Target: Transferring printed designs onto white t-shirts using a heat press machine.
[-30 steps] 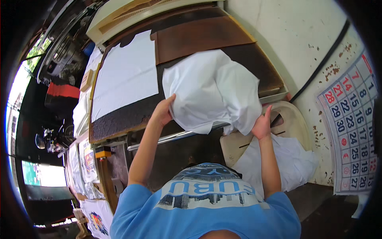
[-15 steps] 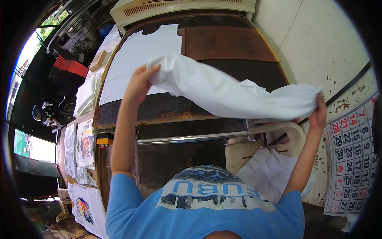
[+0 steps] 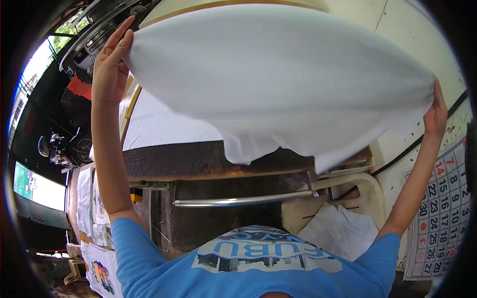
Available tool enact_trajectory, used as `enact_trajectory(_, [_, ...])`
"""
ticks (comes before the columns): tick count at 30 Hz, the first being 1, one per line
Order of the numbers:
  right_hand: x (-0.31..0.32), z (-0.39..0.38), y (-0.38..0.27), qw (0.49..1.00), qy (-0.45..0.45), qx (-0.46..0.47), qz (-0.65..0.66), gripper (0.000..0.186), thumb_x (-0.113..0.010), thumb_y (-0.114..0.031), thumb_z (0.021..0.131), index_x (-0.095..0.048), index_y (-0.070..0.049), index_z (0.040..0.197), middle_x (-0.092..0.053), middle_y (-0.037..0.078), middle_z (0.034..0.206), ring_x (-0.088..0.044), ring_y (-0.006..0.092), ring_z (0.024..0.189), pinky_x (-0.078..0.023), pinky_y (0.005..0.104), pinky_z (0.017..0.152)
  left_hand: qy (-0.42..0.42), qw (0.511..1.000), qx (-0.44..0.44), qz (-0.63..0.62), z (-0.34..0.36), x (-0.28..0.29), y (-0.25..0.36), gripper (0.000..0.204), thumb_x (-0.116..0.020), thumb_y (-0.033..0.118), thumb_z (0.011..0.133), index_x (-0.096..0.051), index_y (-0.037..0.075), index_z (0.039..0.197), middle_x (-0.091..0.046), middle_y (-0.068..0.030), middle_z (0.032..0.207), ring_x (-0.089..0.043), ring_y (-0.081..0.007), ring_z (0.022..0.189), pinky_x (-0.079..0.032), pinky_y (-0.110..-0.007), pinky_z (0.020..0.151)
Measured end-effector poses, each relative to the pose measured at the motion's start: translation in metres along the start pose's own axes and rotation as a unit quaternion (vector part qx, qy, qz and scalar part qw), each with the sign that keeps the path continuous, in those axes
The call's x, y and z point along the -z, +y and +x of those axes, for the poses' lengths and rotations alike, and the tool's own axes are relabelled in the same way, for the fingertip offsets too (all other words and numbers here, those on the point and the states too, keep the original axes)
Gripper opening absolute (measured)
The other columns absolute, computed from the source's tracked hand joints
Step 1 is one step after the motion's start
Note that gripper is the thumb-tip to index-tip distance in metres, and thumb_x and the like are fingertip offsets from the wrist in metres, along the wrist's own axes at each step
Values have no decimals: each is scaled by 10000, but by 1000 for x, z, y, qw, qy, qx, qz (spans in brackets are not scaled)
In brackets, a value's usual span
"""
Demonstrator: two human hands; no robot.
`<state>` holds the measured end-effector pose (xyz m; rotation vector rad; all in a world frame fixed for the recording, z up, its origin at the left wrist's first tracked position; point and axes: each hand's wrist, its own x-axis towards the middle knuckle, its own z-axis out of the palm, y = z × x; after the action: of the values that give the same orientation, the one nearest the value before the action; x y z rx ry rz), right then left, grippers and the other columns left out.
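A wide piece of white shirt fabric [image 3: 283, 74] hangs stretched in the air between my two raised hands. My left hand [image 3: 110, 69] pinches its left corner between thumb and fingers. At the opposite end, my right hand [image 3: 436, 113] grips the other corner. The lower edge of the fabric hangs loose and uneven. Beneath it lies a second white fabric piece [image 3: 164, 124], flat on the dark bed of a heat press [image 3: 189, 161]. Most of that bed is hidden by the raised fabric.
A metal bar [image 3: 243, 201] runs along the press's front. To the right, a beige plastic chair [image 3: 375, 193] holds crumpled white cloth [image 3: 340, 228]. A calendar [image 3: 437, 213] hangs on the right wall. Printed white cloth [image 3: 102, 268] lies at lower left, and a motorcycle [image 3: 64, 149] stands beyond.
My hands have moved apart and upward, the left one outward to the left, the right one outward to the right. The bunched white fabric has spread out into a broad sheet.
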<state>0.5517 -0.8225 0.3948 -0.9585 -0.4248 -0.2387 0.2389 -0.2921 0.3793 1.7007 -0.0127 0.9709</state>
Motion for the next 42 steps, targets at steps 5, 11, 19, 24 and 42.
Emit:
enact_trajectory(5, [-10,60,14,975,-182,14,-129,400,-497,-120,871,-405,31,1231,-493,98,1202,-461,162,1115,-354,280,976,-60,995,50,-55,42,-26,-2,397,-553,131,839,-479,58,1222,-595,-59,1057,-590,-88,863,-493,-196,700])
enact_trajectory(11, [-28,152,113,948,-225,-171,-145,168,-555,-167,848,-545,-19,926,-587,44,846,-565,116,781,-473,258,746,-140,955,261,13,112,-40,-107,436,-563,108,810,-463,7,1222,-519,-76,1196,-501,-137,1043,-384,-239,902])
enact_trajectory(19, [-48,262,207,979,-198,-6,-48,192,-528,-184,871,-506,-15,960,-558,68,967,-525,155,921,-413,291,831,31,983,177,-23,220,-104,-208,522,-563,-44,731,-444,-7,1238,-487,-102,1212,-530,-165,946,-434,-259,817])
enact_trajectory(24, [-48,259,194,988,-149,6,24,195,-492,-165,890,-498,-13,1013,-545,74,1028,-511,179,978,-401,313,864,63,990,-46,-122,239,-122,-176,544,-511,-49,742,-417,25,1272,-474,-62,1225,-521,-132,821,-447,-251,734])
enact_trajectory(42, [164,129,428,936,-61,-210,-275,253,-547,-184,849,-547,23,994,-591,69,896,-540,130,789,-421,266,705,62,924,370,-74,6,-170,-391,554,-501,-9,687,-442,-24,1238,-507,-90,1189,-503,-140,958,-386,-255,864])
